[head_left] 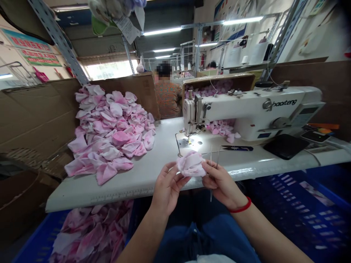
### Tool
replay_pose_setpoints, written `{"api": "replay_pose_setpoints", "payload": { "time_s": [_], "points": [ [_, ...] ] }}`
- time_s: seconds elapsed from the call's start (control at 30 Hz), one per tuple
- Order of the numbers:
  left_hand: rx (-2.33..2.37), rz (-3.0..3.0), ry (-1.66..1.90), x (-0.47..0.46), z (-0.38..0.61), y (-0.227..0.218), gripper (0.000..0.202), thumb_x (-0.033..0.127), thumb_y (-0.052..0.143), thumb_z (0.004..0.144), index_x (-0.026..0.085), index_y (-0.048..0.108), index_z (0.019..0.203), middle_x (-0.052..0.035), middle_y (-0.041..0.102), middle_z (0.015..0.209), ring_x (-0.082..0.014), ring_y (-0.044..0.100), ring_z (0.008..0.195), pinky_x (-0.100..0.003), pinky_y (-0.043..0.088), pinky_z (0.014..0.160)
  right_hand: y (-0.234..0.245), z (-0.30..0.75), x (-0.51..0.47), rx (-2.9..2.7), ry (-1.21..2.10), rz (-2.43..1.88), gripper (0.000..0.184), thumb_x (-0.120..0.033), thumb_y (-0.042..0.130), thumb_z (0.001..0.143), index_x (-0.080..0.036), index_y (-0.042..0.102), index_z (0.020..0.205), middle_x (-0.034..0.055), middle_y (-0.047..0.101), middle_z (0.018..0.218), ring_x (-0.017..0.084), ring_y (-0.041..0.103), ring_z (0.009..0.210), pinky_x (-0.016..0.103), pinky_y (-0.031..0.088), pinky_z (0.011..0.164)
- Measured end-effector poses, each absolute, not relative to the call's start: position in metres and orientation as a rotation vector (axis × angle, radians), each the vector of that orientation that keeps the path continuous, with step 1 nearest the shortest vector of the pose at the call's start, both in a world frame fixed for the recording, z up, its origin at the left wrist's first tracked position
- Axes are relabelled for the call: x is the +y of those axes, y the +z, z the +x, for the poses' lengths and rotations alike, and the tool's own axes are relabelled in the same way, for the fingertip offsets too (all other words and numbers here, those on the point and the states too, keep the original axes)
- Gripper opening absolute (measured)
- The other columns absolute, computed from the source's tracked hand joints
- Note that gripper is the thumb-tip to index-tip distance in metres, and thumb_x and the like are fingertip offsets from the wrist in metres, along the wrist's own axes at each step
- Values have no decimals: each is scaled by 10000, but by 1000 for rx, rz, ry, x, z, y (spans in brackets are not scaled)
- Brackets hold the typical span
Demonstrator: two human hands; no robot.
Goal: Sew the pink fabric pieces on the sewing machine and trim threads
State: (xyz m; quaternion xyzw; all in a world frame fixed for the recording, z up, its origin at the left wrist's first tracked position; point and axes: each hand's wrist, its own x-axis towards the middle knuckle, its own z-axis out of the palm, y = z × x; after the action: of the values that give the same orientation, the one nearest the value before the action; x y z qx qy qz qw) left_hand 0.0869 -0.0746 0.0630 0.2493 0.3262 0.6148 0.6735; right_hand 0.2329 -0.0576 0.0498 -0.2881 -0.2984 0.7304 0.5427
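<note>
Both my hands hold a small crumpled pink fabric piece (191, 164) just in front of the table edge. My left hand (166, 189) pinches its left side with closed fingers. My right hand (221, 181), with a red band at the wrist, grips the right side and also holds thin metal tweezers (211, 175) that point upward. A white sewing machine (246, 109) stands on the white table (153, 164) beyond my hands, its needle area lit.
A big heap of pink fabric pieces (109, 131) lies on the table's left. Black scissors (237, 148) and a black pad (285, 146) lie by the machine. Blue crates (301, 212) sit below, the left one (35, 244) holding pink pieces. Another person (167, 95) sits beyond a cardboard divider.
</note>
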Motion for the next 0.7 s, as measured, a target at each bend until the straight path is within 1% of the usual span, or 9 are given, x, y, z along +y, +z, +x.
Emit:
{"api": "replay_pose_setpoints", "payload": {
  "time_s": [0.1,0.17,0.27,0.4,0.47,0.53,0.6,0.7],
  "points": [
    [753,643,1348,-77,83,63,287,197,643,703,168,490,944,-34,610,874,-137,606,730,-308,517,705,48,234,-56,-632,1830,-623,233,-308,667,671,-164,484,654,-107,358,430,-6,124,332,143,122,326],
    [770,763,1310,-78,81,62,343,192,636,712,195,482,1019,-17,596,857,-148,598,756,-340,510,723,47,234,-54,-580,1897,-578,239,-315,674,659,-158,493,656,-103,387,447,-11,110,334,132,127,318],
    [826,984,1275,-82,79,60,387,190,644,705,227,494,1060,-9,589,861,-161,580,813,-340,493,750,43,234,-53,-521,1989,-527,252,-283,698,619,-151,483,614,-97,409,456,-14,106,338,119,137,310],
    [873,1222,1298,-85,80,58,307,215,622,723,220,535,1018,-28,590,907,-163,550,857,-305,466,769,38,234,-53,-481,2064,-496,266,-230,694,604,-150,449,538,-102,360,406,-7,114,336,116,162,311],
    [933,1351,1343,-84,79,58,256,218,611,730,212,560,980,-22,570,867,-147,536,807,-278,452,745,36,233,-54,-474,2092,-494,265,-218,684,608,-145,445,520,-98,361,406,-6,119,338,114,166,311],
    [1036,1524,1431,-81,77,59,158,220,615,726,193,591,880,-16,530,814,-129,500,749,-256,428,722,35,232,-56,-479,2122,-501,239,-205,672,617,-141,460,527,-92,376,418,-7,123,340,113,163,309],
    [1123,1678,1519,-77,75,61,75,223,617,726,179,588,778,-19,493,802,-130,465,739,-252,404,722,33,230,-59,-502,2157,-518,213,-196,655,637,-136,478,536,-86,378,418,-5,127,341,114,154,308],
    [1157,1758,1547,-74,72,64,72,233,595,747,178,550,738,-24,482,809,-137,450,747,-248,387,715,31,227,-64,-563,2196,-542,230,-222,628,680,-129,486,525,-81,352,395,-3,122,337,122,141,309]
  ]
}}
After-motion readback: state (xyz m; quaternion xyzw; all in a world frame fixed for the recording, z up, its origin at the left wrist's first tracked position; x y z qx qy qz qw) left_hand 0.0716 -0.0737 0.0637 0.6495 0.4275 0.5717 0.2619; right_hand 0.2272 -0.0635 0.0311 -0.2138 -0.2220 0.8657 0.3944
